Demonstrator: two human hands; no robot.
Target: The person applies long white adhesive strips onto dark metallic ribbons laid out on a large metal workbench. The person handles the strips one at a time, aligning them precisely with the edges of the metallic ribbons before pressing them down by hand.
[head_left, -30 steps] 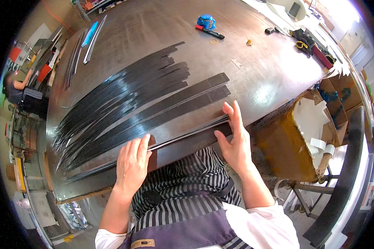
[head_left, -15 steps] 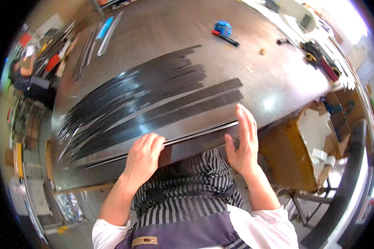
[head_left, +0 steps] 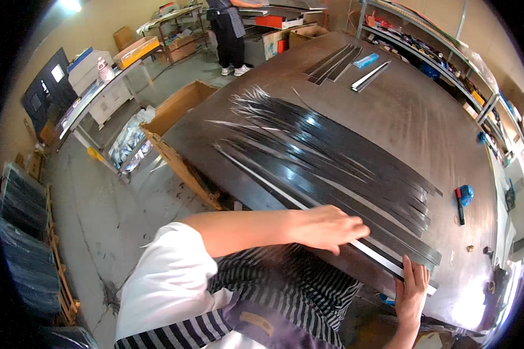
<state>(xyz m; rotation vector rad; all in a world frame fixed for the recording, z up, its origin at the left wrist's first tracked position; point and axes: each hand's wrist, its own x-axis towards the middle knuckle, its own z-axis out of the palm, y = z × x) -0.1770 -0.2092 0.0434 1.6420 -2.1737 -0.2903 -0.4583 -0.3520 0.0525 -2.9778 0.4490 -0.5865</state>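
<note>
A long, narrow dark strip with a white band [head_left: 273, 189] runs along the near edge of the table. My left hand [head_left: 329, 228] hovers over or rests lightly on its middle, fingers stretched to the right and thumb apart; contact is unclear. Toward the strip's right end, my right hand [head_left: 413, 285] has its thumb and fingers closed around the strip's edges. Just beyond lies a row of many flat black strips [head_left: 355, 157], side by side, their left ends fanned out and shiny.
On the metal table [head_left: 413, 110] are a blue tape measure [head_left: 466, 195], a red-and-black pen-like tool [head_left: 460, 210], a blue piece [head_left: 365, 60] and pale strips [head_left: 370, 75]. A cardboard box [head_left: 180, 107] stands at the left edge, shelving [head_left: 431, 52] behind. Another person [head_left: 227, 35] stands far off.
The view has swung left. My right hand, formerly upright and spread at the strip, now grips near its right end. My left arm now reaches across rightward, its fingers extended.
</note>
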